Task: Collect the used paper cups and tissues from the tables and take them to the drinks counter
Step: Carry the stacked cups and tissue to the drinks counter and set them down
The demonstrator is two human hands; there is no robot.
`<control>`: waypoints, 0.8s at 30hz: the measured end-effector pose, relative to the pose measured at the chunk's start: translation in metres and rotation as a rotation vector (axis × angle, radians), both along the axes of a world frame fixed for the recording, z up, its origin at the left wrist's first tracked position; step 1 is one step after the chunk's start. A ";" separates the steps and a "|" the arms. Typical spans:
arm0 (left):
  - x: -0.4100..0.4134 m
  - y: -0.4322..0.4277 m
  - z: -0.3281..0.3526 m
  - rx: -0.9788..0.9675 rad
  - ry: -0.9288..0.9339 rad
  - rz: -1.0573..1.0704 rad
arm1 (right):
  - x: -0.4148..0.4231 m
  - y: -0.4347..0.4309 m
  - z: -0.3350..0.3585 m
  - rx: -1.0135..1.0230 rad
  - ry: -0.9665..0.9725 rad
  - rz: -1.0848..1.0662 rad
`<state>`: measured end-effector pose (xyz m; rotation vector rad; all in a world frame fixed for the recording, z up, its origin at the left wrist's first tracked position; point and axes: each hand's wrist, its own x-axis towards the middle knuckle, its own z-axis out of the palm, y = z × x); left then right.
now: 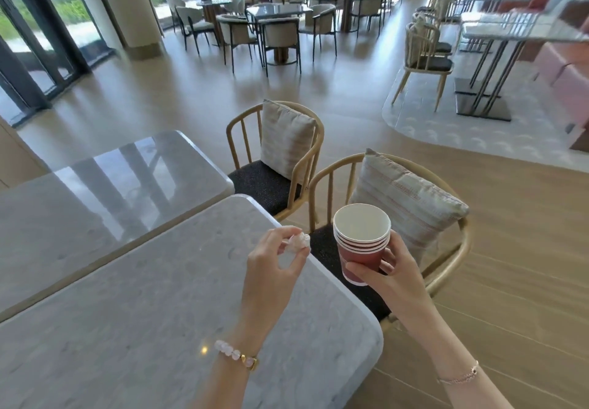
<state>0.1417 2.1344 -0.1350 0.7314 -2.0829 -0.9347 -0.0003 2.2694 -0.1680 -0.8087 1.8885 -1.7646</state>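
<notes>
1. The left hand (271,265) pinched a small crumpled tissue (298,243) between thumb and fingertips, with the wrist bent upward.
2. The tissue sat at those fingertips, lifted clear of the pale marble bench (127,297) that lay under the hand, near the bench's far edge.
3. The right hand (395,281) gripped a nested stack of paper cups (360,257), its thumb and fingers curled round the lower red wall.
4. The stack stood upright in that grip, mouth up, the top cup showing its white inside. It was just to the right of the tissue and not touching it.
5. Below and beyond the right hand stood a wooden chair (452,278) with a striped cushion (411,204).
6. Past the left hand's fingertips stood a second chair (274,182).
7. Further left of the left hand lay another bench (95,192), a narrow gap between the two.
8. A beaded bracelet (236,353) circled the left wrist.
</notes>
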 end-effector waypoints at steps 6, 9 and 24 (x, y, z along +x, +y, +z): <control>-0.004 0.021 -0.003 0.077 0.032 -0.182 | 0.026 0.047 -0.003 0.021 -0.024 -0.182; -0.015 0.039 -0.005 0.099 0.019 -0.282 | 0.033 0.073 -0.004 0.032 -0.030 -0.303; -0.142 0.159 0.016 0.242 0.067 -0.723 | -0.032 0.212 0.014 -0.007 -0.013 -0.679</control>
